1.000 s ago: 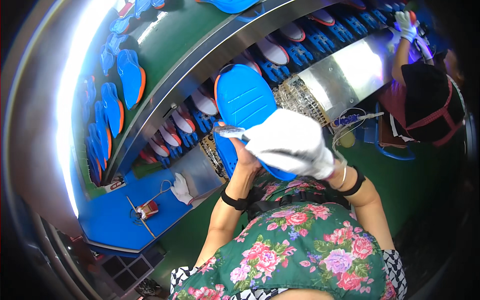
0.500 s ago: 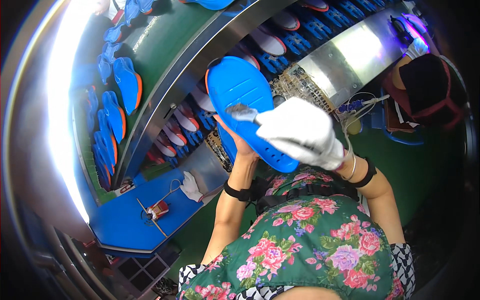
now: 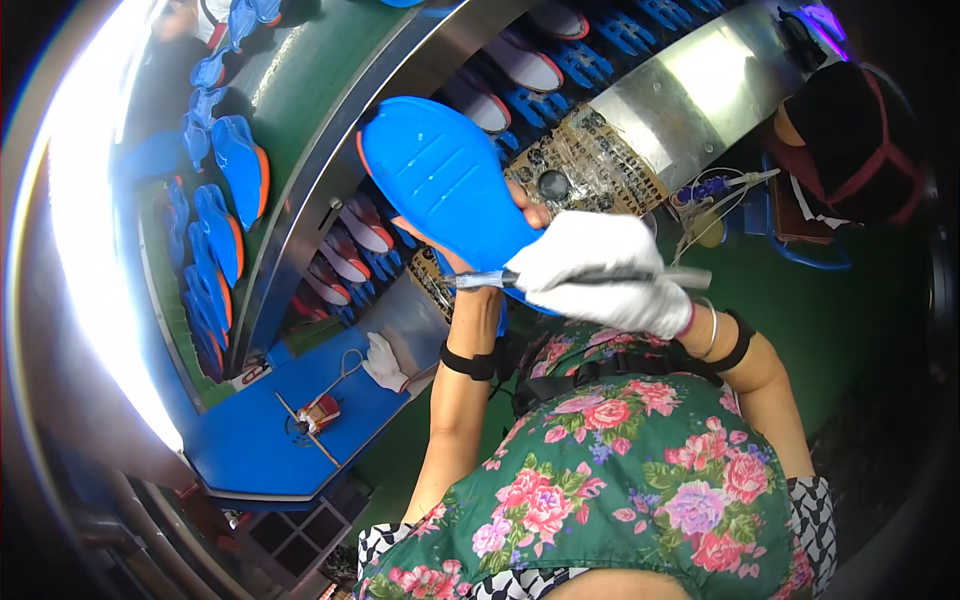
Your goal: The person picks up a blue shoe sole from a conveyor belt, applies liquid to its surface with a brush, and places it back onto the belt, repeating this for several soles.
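My bare left hand (image 3: pixel 456 262) grips a blue shoe sole (image 3: pixel 430 170) with an orange edge, its fingers wrapped round the sides and its broad end tilted up and left. The white-gloved right hand (image 3: pixel 600 270) is closed on a brush (image 3: pixel 480 281) with a dark handle. Its bristle end lies across the narrow part of the sole, by my left wrist; whether it touches is hard to tell. The glove covers part of the sole's lower end. Another bit of blue shows below, partly hidden.
A green conveyor belt (image 3: pixel 290 75) with blue soles curves along the left behind a metal rail (image 3: pixel 330 165). Racks below hold several pale shoe parts (image 3: pixel 525 65). At lower left, a blue table (image 3: pixel 240 440) bears a small red container (image 3: pixel 318 414) and a white glove (image 3: pixel 383 362). Another person (image 3: pixel 850 140) sits at right.
The sole has shifted up and left in my left hand. The brush has come off the sole's middle, moving down toward its narrow part, and its handle now points right.
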### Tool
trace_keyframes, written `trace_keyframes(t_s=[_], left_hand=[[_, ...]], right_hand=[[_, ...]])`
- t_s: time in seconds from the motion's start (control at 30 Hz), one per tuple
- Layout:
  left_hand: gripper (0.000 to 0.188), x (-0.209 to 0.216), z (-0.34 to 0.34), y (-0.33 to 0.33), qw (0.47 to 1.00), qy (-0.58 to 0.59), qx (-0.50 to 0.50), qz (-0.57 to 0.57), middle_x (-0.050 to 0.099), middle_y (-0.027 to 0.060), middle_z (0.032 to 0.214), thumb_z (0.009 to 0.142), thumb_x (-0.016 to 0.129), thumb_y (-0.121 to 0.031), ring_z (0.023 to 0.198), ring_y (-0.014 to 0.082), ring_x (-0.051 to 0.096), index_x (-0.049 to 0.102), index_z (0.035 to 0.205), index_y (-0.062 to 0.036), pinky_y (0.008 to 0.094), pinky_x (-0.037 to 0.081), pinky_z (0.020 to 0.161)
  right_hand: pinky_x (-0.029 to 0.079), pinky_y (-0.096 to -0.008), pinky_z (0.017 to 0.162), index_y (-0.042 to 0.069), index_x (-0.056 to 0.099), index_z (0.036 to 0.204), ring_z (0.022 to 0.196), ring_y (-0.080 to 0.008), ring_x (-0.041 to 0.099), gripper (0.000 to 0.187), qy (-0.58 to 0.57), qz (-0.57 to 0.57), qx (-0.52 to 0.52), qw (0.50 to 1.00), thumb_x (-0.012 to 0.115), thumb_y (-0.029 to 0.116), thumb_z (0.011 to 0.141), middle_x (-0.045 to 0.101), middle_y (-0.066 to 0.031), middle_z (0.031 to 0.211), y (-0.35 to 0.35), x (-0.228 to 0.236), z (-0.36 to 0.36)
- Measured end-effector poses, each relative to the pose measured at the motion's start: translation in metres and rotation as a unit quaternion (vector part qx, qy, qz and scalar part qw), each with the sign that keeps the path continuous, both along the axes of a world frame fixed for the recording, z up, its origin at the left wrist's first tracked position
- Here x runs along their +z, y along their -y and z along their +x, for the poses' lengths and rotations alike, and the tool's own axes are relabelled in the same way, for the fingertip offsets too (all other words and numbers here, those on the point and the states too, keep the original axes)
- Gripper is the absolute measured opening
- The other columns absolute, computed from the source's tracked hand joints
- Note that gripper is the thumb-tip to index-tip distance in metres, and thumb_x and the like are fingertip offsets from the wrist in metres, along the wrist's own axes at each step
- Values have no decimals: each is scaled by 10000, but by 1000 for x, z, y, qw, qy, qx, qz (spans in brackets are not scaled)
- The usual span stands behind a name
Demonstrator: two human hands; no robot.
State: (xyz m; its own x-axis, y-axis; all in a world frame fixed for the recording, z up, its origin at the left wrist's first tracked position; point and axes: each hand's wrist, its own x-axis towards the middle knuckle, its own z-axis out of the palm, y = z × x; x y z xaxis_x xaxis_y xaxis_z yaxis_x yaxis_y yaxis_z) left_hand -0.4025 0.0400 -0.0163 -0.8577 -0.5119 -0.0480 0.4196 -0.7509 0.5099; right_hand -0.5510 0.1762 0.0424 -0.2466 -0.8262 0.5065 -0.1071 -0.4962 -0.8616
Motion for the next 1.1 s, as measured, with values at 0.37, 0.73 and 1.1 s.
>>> trace_keyframes(t_s=[0.37, 0.73, 1.1], left_hand=[[1180, -21, 7, 19, 994, -112, 5, 1, 672, 196, 1019, 618, 529, -1016, 1092, 370, 620, 559, 1177, 23, 513, 488, 1015], [1119, -14, 2, 29, 990, -135, 44, 19, 659, 172, 1001, 632, 631, -948, 1111, 383, 613, 536, 1182, 22, 480, 466, 1062], [1255, 15, -4, 29, 997, -30, 69, 26, 656, 191, 985, 661, 366, -1036, 775, 336, 664, 494, 1312, 30, 541, 551, 785]], right_hand=[[572, -366, 761, 72, 781, 969, 856, -275, 724, 199, 80, 59, 9, 995, 831, 45, 778, 763, -111, 980, -3, -5, 2], [576, -368, 814, 21, 767, 936, 915, -236, 731, 141, 159, 113, -9, 981, 787, -18, 802, 766, -137, 995, -15, -4, -4], [582, -360, 804, 27, 767, 936, 893, -238, 730, 132, 92, 97, -13, 991, 788, -11, 811, 768, -126, 1003, -24, -10, -6]])
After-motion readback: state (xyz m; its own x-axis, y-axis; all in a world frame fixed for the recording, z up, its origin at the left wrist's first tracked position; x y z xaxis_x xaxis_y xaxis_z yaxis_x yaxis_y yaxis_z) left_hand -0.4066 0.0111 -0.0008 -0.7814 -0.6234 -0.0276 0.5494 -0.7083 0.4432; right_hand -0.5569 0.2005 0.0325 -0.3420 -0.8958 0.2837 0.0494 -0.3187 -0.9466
